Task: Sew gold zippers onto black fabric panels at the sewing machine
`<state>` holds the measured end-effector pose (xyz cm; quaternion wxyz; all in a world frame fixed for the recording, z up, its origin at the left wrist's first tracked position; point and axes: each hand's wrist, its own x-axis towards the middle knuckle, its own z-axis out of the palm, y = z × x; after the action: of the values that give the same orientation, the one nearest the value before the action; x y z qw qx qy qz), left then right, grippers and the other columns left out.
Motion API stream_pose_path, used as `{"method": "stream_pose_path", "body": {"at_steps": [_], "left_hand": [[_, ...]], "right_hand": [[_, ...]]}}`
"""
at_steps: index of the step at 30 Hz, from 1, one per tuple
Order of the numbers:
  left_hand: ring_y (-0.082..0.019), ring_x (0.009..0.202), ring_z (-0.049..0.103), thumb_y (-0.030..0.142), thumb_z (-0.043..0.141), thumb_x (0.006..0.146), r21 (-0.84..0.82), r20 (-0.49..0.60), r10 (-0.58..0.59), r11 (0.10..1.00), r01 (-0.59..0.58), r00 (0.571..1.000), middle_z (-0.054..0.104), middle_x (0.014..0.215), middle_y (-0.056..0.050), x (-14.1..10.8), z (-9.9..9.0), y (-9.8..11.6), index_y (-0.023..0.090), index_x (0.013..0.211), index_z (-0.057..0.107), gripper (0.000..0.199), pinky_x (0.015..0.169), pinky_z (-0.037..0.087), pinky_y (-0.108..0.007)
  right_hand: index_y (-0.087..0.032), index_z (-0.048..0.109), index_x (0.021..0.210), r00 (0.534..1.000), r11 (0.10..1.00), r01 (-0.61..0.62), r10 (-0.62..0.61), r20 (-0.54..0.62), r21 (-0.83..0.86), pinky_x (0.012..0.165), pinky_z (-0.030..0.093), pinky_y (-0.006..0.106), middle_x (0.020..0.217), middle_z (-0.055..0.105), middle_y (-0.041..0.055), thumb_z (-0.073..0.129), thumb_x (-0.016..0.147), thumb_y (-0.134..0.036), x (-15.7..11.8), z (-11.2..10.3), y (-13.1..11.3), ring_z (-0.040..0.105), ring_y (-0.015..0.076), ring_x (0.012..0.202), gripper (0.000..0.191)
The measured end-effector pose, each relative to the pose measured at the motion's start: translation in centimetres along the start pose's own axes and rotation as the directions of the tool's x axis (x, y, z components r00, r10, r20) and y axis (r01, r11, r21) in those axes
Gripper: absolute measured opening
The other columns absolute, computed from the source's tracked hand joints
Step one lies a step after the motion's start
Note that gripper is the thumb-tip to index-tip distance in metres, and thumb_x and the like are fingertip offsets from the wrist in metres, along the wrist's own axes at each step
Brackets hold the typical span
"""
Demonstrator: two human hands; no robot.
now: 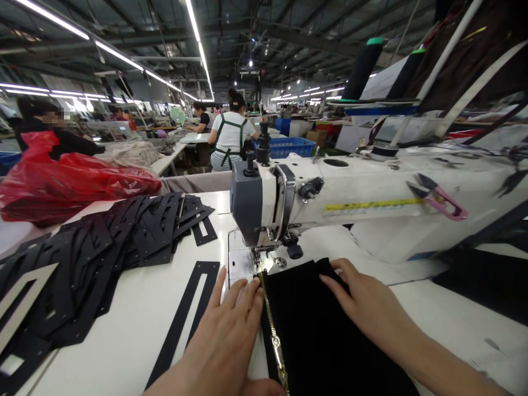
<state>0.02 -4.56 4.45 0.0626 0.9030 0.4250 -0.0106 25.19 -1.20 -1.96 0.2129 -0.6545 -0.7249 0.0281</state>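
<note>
A black fabric piece (322, 330) with a gold zipper (272, 330) along its left side lies below the needle area of a white and grey sewing machine (247, 203). My left hand (231, 335) rests flat with fingers spread, its fingertips at the zipper's upper end by the presser foot. On the fabric's upper right corner, my right hand (363, 297) pinches the edge between thumb and fingers. Left of my left hand lies a black slotted strip (185, 313) on the white table (124, 330).
Overlapping black slotted pieces (94, 247) cover the left side, with a red plastic bag (78, 176) behind them. Pink-handled snips (445, 203) sit on the machine arm. Thread cones (363, 69) stand at upper right. Other people work beyond, near a blue crate (291, 147).
</note>
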Motion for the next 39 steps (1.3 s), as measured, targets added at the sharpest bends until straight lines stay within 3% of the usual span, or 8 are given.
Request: {"method": "stream_pose_path", "body": {"at_steps": [5,11,15,18,21,25,33,39], "left_hand": [[-0.038,0.129,0.026,0.079,0.044,0.064,-0.027,-0.036,0.026,0.999,-0.027,0.999,0.036,0.137,-0.019,0.1,0.5,-0.5,0.009,0.129,0.045,0.095,0.107,0.006,-0.058],[-0.042,0.128,0.023,0.077,0.051,0.061,-0.055,0.013,-0.019,0.998,0.020,1.000,0.029,0.139,-0.022,0.4,0.3,0.1,0.007,0.131,0.040,0.100,0.104,0.004,-0.063],[-0.042,0.129,0.021,0.078,0.048,0.063,-0.054,0.029,-0.024,0.998,0.026,0.999,0.027,0.140,-0.022,0.3,0.2,0.2,0.007,0.133,0.038,0.100,0.104,0.004,-0.063],[-0.041,0.130,0.019,0.079,0.045,0.064,-0.031,0.037,-0.025,0.999,0.026,0.999,0.027,0.140,-0.022,0.1,0.5,0.1,0.006,0.133,0.037,0.101,0.104,0.005,-0.062],[-0.041,0.130,0.017,0.080,0.043,0.063,-0.016,0.032,-0.035,0.999,0.035,0.999,0.026,0.141,-0.021,0.1,0.8,0.2,0.007,0.133,0.036,0.102,0.104,0.003,-0.062],[-0.039,0.131,0.016,0.082,0.045,0.060,-0.051,0.013,-0.032,0.998,0.032,0.999,0.024,0.142,-0.021,-0.1,1.0,0.1,0.006,0.136,0.031,0.108,0.104,0.001,-0.061],[-0.034,0.133,0.015,0.063,0.058,0.069,0.012,-0.185,-0.162,0.986,0.167,0.969,0.012,0.147,-0.014,-9.4,1.4,-4.1,0.021,0.142,0.010,0.097,0.104,0.012,-0.060],[-0.038,0.131,0.018,0.037,0.065,0.059,0.111,-0.134,-0.147,0.980,0.163,0.980,0.020,0.145,-0.014,-13.6,4.0,-2.1,0.017,0.140,0.023,0.094,0.106,0.016,-0.054]], "right_hand": [[-0.019,0.031,0.134,0.997,0.993,0.021,-0.012,-0.077,0.113,0.046,0.047,0.031,0.071,0.064,0.0031,0.037,0.087,-0.049,-3.2,-1.8,0.0,0.061,0.0212,0.052,0.055],[-0.024,0.058,0.113,0.944,0.931,0.326,-0.330,0.001,-0.162,0.042,0.047,0.032,0.077,0.066,0.0061,0.029,0.090,-0.022,-4.9,-1.8,1.2,0.061,0.0208,0.050,0.038],[-0.011,0.067,0.093,0.875,0.820,0.424,-0.481,-0.060,-0.384,0.055,0.050,0.047,0.079,0.064,0.0178,0.030,0.088,-0.019,-3.0,-2.7,-2.0,0.062,0.0314,0.068,0.038],[-0.007,0.057,0.116,0.777,0.775,0.615,-0.627,-0.055,-0.143,0.093,0.042,0.047,0.119,0.056,0.0172,0.032,0.091,-0.018,-1.7,-1.9,-5.6,0.051,0.0283,0.111,0.037],[-0.007,0.039,0.132,0.791,0.792,0.609,-0.610,0.046,0.047,0.105,0.030,0.047,0.137,0.038,0.0138,0.037,0.092,-0.028,-1.5,-0.1,-7.2,0.033,0.0244,0.128,0.046],[-0.008,0.031,0.136,0.799,0.809,0.583,-0.587,0.130,0.072,0.107,0.023,0.047,0.142,0.027,0.0130,0.040,0.090,-0.027,-1.9,1.1,-6.7,0.022,0.0230,0.132,0.051],[-0.011,0.049,0.123,0.772,0.738,0.632,-0.624,-0.117,0.234,0.098,0.039,0.046,0.129,0.048,0.0157,0.036,0.089,-0.016,-2.2,-0.2,-6.4,0.042,0.0238,0.121,0.037],[-0.015,0.057,0.114,0.720,0.682,0.675,-0.692,-0.049,0.280,0.089,0.042,0.046,0.117,0.053,0.0145,0.046,0.084,-0.014,-2.3,-0.6,-6.3,0.049,0.0252,0.109,0.032]]}}
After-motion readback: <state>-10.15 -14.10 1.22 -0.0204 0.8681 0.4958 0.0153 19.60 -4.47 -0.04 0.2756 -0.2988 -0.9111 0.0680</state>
